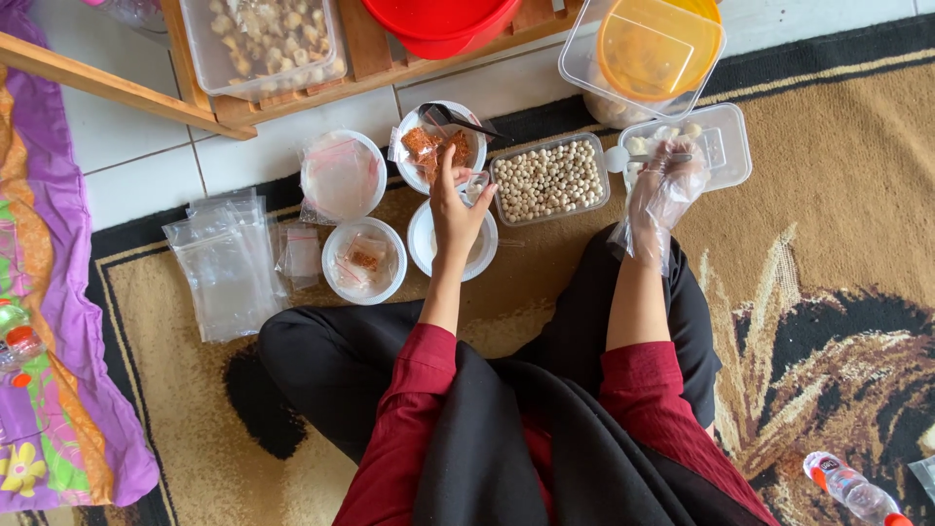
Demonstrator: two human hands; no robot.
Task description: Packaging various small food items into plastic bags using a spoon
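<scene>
Left hand [454, 209] bare, fingers pinched on small clear plastic bag [474, 185], bag upright just above white bowl [426, 244], right hand [664, 190] in clear plastic glove, reached into clear rectangular tub [726, 146] of pale round balls, tub under its fingertips.

Brown leaf-patterned rug [828, 292], red sleeves [409, 390]

- Round white bowls: four, at [343, 175], [441, 146], [364, 260], [452, 240].
- Clear rectangular tubs on the rug: two, at [550, 179], [716, 146].
- Hands: two, left hand [454, 209], right hand [664, 190] in a clear glove.
- Small bottles with orange caps: apparently two, at [849, 489], [18, 343]; the second is partly cropped.
</scene>
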